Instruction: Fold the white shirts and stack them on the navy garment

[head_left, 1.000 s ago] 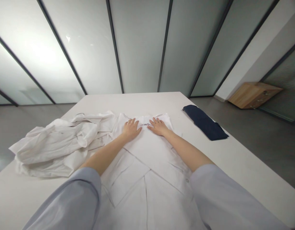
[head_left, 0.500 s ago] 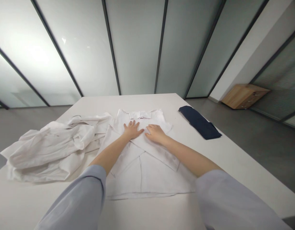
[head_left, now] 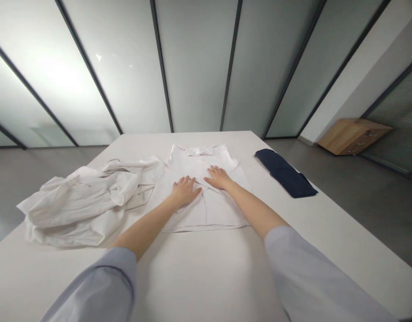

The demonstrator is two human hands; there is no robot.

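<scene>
A white garment (head_left: 206, 214) lies spread on the white table in front of me, its collar (head_left: 199, 151) at the far end and its near edge running straight across. My left hand (head_left: 185, 191) rests on the middle of the cloth, palm down with fingers spread. Farther up and to the right, my right hand (head_left: 218, 177) lies flat on the same garment, fingers stretched out. Neither hand grips anything. Small creases show in the cloth around both hands.
To the left a crumpled heap of white clothing (head_left: 81, 205) touches or nearly touches the spread garment. A folded dark navy cloth (head_left: 285, 173) lies near the right edge of the table (head_left: 206, 277). Beyond stand a wooden cabinet (head_left: 355, 135) and frosted glass panels (head_left: 199, 67).
The garment's near edge has shifted away from me, and the cloth looks shorter front to back. My right hand has opened flat; my left now sits nearer to me on the cloth.
</scene>
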